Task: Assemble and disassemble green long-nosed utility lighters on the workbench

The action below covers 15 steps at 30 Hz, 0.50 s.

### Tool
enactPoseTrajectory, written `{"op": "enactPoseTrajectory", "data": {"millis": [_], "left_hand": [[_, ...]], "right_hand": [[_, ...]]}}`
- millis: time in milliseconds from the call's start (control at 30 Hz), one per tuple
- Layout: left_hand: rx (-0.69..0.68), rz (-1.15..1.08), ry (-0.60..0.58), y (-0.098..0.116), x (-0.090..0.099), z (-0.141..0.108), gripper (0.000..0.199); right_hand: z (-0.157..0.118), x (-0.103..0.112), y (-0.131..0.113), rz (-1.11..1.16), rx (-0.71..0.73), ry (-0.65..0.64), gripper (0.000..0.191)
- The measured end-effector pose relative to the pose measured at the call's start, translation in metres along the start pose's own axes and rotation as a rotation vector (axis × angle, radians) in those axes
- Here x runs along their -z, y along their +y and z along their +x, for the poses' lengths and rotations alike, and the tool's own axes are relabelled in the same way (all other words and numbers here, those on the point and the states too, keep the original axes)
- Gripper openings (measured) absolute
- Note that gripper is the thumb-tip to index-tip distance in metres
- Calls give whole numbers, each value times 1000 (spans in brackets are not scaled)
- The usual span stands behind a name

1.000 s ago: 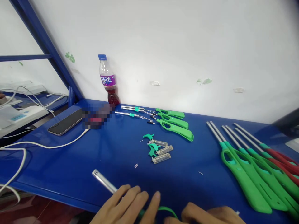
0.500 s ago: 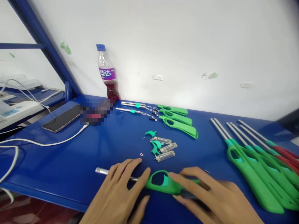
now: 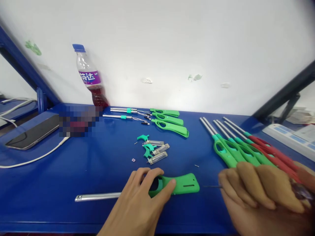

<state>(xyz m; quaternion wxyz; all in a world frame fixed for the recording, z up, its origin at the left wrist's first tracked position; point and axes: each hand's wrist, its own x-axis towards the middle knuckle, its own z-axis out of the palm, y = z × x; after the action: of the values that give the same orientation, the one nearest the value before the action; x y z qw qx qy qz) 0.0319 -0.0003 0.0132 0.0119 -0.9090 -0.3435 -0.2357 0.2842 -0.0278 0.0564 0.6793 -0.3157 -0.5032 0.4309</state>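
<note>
A green gas lighter (image 3: 185, 183) with a long metal barrel lies flat at the front of the blue table. My left hand (image 3: 145, 196) is wrapped round it near the trigger opening, fingers on the far side and thumb on the handle. To its right my right hand (image 3: 261, 193) is closed on a screwdriver (image 3: 212, 186), whose thin shaft points left toward the handle's end without reaching it. The screwdriver's grip is mostly hidden in the fist. Beyond the lighter lie teal triggers (image 3: 147, 151) and clear fuel tanks (image 3: 157, 158). A small screw or pin (image 3: 196, 166) lies apart.
Green handle shells (image 3: 172, 127) and metal barrels with wires (image 3: 117, 116) lie along the wall. Several green lighters (image 3: 225, 152) and red ones (image 3: 275, 154) lie at right. A bottle (image 3: 90, 78), a phone (image 3: 33, 132) and a power strip (image 3: 291, 137) are farther out.
My right hand has left the lighter and moved right, now holding the screwdriver by its grip. My left hand has shifted onto the lighter's handle. The view has turned to the right.
</note>
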Motion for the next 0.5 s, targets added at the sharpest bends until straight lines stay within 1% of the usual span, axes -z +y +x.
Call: {"op": "enactPoseTrajectory", "data": {"millis": [67,133,233,333,400,500], "left_hand": [[-28,-31,-22,-2,0,-2,57],[-40,-61,-23,-4,2,-5,59],[-18,-107,-8,-7,4,-8,54],[-28,-114,-6,-9,4,-8,53],[-53,-105,-11,-12,1,-9,57],[-64,-93,-11,-17,-3,-10,65]], "right_hand": [[-1,-8,3,264,-82,-3,61],[-1,-16,5,390,-100,1,58],[1,-29,6,400,-99,13,55],[5,-37,7,381,-129,-11,58],[7,-37,8,364,-158,-42,61],[6,-28,12,376,-188,-82,61]]}}
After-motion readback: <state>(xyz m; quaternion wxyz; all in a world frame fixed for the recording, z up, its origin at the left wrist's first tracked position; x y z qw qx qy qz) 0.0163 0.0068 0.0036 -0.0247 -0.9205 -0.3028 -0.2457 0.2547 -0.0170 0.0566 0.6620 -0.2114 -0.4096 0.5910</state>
